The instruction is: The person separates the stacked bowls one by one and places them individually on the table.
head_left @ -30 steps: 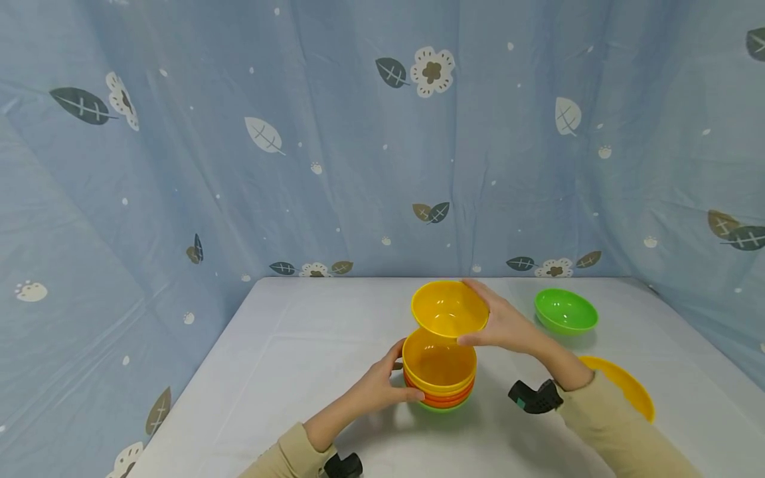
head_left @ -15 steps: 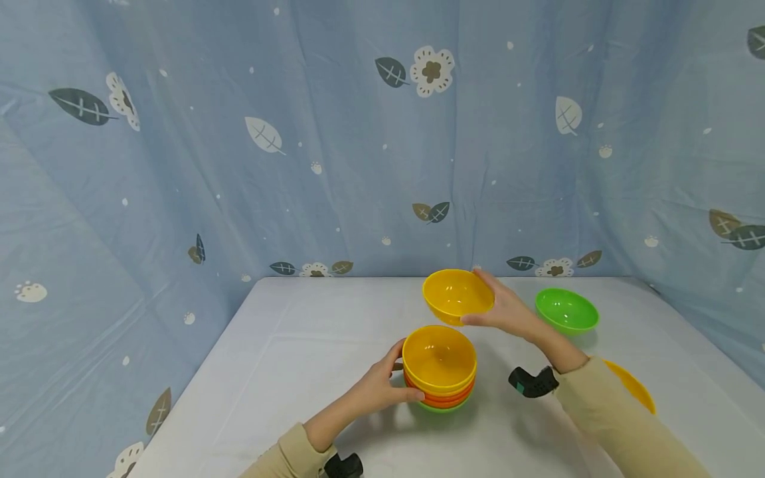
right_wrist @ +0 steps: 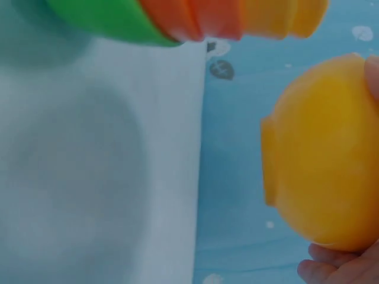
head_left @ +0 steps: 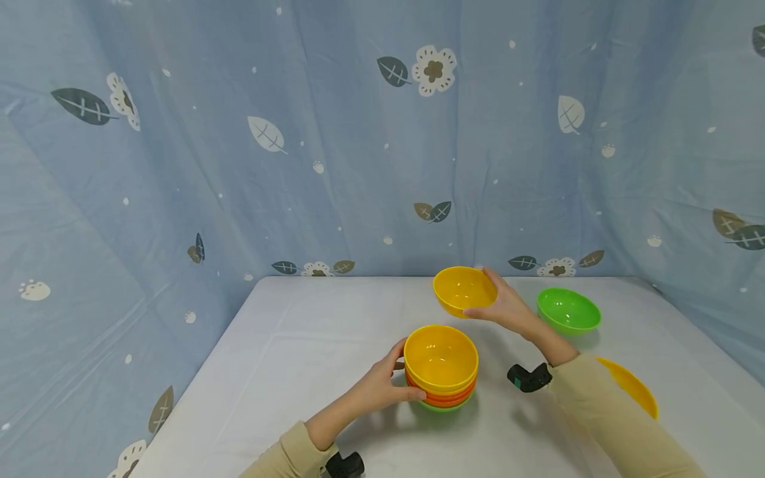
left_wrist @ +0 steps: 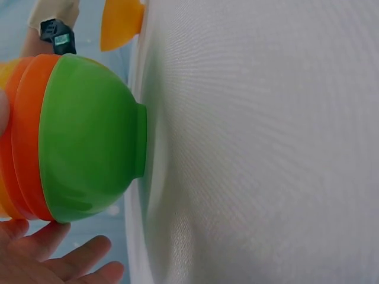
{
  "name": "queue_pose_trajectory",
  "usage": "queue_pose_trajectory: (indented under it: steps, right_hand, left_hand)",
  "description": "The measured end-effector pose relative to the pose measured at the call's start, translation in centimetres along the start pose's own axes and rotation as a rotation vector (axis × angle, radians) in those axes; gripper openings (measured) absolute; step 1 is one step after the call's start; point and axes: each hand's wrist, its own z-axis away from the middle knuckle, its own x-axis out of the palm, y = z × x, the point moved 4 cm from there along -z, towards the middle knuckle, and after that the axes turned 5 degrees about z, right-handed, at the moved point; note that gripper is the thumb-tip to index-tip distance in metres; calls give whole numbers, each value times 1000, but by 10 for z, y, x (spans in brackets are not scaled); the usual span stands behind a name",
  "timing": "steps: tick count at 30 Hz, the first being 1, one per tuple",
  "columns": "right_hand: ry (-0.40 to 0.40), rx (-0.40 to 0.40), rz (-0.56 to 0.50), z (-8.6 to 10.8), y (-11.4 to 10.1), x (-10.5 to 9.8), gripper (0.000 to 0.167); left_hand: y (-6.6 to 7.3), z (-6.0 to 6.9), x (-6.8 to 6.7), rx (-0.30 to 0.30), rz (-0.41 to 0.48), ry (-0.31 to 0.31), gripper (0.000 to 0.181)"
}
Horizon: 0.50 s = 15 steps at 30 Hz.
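A stack of nested bowls (head_left: 441, 358) stands mid-table, yellow on top, orange below, and a green bowl (left_wrist: 89, 142) at the bottom. My left hand (head_left: 382, 385) grips the stack's left side, thumb at the front and fingers round the back. Above and behind the stack, my right hand (head_left: 505, 307) holds a single yellow bowl (head_left: 463, 291) by its right side, thumb in front. In the right wrist view that yellow bowl (right_wrist: 325, 157) hangs apart from the stack, its foot off the table.
A green bowl (head_left: 568, 311) sits at the back right of the white table (head_left: 311, 345). Another yellow piece (head_left: 633, 388), partly hidden by the right sleeve, lies nearer on the right. A blue patterned curtain (head_left: 358, 133) hangs behind the table.
My right hand has lifted the yellow bowl off the stack's top, moving it back and to the right. The left hand and the stack have stayed in place.
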Motion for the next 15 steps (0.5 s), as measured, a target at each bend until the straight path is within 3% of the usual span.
queue_pose_trajectory:
  steps: [6, 15]
  right_hand:
    - [18, -3, -8, -7, 13, 7, 110]
    - [45, 41, 69, -17, 37, 21, 112]
  left_hand:
    - [-1, -1, 0, -3, 7, 1, 91]
    - [-2, -1, 1, -2, 2, -5, 89]
